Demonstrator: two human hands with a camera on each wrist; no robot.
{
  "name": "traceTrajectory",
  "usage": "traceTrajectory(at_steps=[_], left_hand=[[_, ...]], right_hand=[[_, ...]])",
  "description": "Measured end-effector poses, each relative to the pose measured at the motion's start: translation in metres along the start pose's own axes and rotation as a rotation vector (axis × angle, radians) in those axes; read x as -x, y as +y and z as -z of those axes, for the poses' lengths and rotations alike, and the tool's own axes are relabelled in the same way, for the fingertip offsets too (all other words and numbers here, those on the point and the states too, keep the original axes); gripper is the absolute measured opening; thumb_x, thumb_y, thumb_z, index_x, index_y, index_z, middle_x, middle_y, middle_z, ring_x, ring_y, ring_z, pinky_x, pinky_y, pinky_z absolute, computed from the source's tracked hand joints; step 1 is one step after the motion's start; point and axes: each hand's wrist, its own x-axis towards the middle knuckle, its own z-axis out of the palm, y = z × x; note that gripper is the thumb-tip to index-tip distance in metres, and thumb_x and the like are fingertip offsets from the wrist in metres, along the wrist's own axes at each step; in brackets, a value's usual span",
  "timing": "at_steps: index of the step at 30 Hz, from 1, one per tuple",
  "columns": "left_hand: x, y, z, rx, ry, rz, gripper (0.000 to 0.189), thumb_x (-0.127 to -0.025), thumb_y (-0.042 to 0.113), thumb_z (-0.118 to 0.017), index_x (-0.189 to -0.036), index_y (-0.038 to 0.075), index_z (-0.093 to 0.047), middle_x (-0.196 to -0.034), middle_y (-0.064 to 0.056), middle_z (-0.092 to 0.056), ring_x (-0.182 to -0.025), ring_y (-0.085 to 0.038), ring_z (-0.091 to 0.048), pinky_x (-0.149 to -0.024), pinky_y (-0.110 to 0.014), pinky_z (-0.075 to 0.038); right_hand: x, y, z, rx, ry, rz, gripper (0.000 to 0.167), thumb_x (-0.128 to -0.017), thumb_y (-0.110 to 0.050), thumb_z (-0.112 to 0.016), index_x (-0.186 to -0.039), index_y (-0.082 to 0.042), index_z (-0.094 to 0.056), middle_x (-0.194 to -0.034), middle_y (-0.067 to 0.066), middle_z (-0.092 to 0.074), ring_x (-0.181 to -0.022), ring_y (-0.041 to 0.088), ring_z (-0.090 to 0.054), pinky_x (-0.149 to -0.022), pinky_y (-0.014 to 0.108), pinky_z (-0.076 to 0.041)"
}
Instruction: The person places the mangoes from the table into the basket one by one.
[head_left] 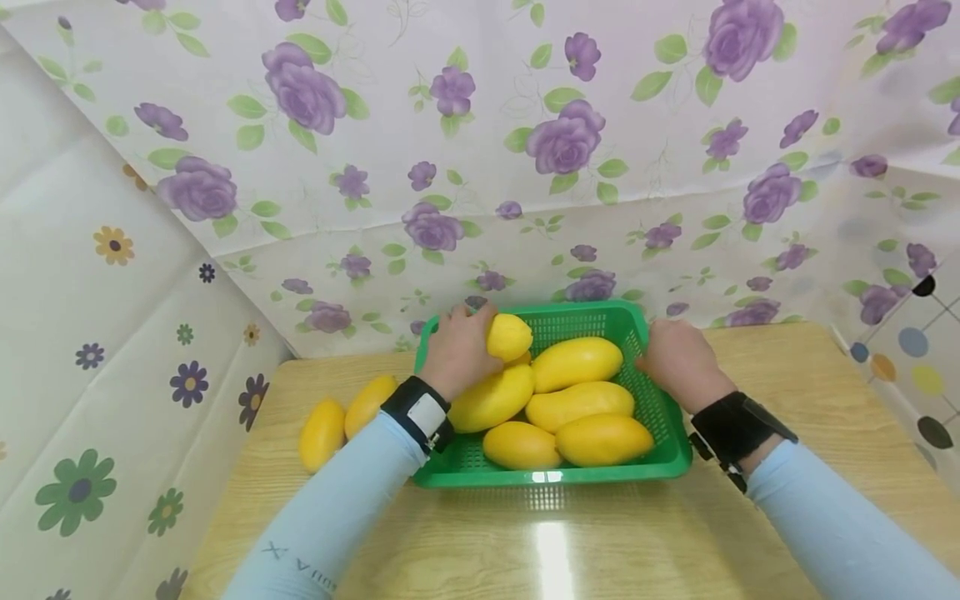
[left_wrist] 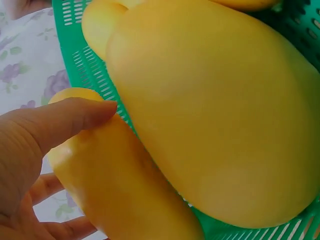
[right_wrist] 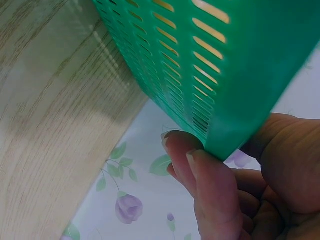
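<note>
Basket as dial, 12 toward the wall. Left hand [head_left: 459, 354] at 10 o'clock, thumb and fingers pinching a yellow mango [head_left: 509, 336], thumb pressed on its skin in left wrist view. That mango sits above the fruit at the left part of the green basket [head_left: 551, 477]; whether it's going in or coming out, can't tell. Handle it by the widest part, light squeeze, no nails; lower or lift slowly, clear of the rim and the big mango [head_left: 491, 404] just below. Right hand [head_left: 682, 358] at 2 o'clock pinches the basket's rim near the far corner, which should keep it from skidding; best to hold it steady, not tip it.

Rest, left to right: flowered left sheet [head_left: 78, 492]; two loose mangoes, outer [head_left: 322, 435] and inner [head_left: 369, 406], on the bench [head_left: 795, 400] outside the basket toward 9 o'clock. Left sleeve [head_left: 337, 500] passes just beside them, so an elbow drop could roll them. Wrist band [head_left: 423, 414] hides part of the basket's left wall. Inside, mangoes lie close-packed from 1 to 6 o'clock, leaving little flat room; a dropped one would probably bruise or roll. Rose-print sheet [head_left: 480, 167] stands close behind at 12, limiting space there.
</note>
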Motion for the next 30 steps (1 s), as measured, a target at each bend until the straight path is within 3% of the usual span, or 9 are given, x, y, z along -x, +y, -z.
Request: traceTrajectory(at_steps=[8,18,30], left_hand=[[-0.005,-0.002,-0.004,0.01,-0.036,-0.01,0.073,-0.07,0.038,-0.077,-0.134,0.024,-0.045,-0.127,-0.016,-0.047,-0.103,-0.035,-0.051,-0.077,-0.049,-0.051],[-0.009,-0.003,-0.007,0.017,-0.057,-0.023,0.072,-0.073,0.034,-0.076,-0.136,0.023,-0.043,-0.127,-0.018,-0.045,-0.105,-0.035,-0.05,-0.078,-0.049,-0.051],[-0.009,-0.002,-0.008,0.034,-0.1,0.015,0.075,-0.074,0.033,-0.073,-0.14,0.024,-0.039,-0.137,-0.019,-0.035,-0.108,-0.034,-0.045,-0.082,-0.051,-0.049]], right_hand=[[0.0,-0.001,0.001,-0.012,0.004,-0.005,0.025,-0.081,-0.019,-0.069,-0.08,0.002,-0.056,-0.066,0.012,-0.056,-0.055,0.021,-0.054,-0.045,0.027,-0.041],[-0.001,-0.002,0.0,-0.019,-0.009,-0.033,0.024,-0.081,-0.02,-0.069,-0.078,0.001,-0.057,-0.066,0.012,-0.057,-0.054,0.022,-0.054,-0.043,0.027,-0.041],[0.003,-0.004,0.002,-0.016,-0.007,-0.021,0.027,-0.082,-0.021,-0.069,-0.082,0.004,-0.057,-0.067,0.013,-0.058,-0.054,0.022,-0.055,-0.043,0.027,-0.042]])
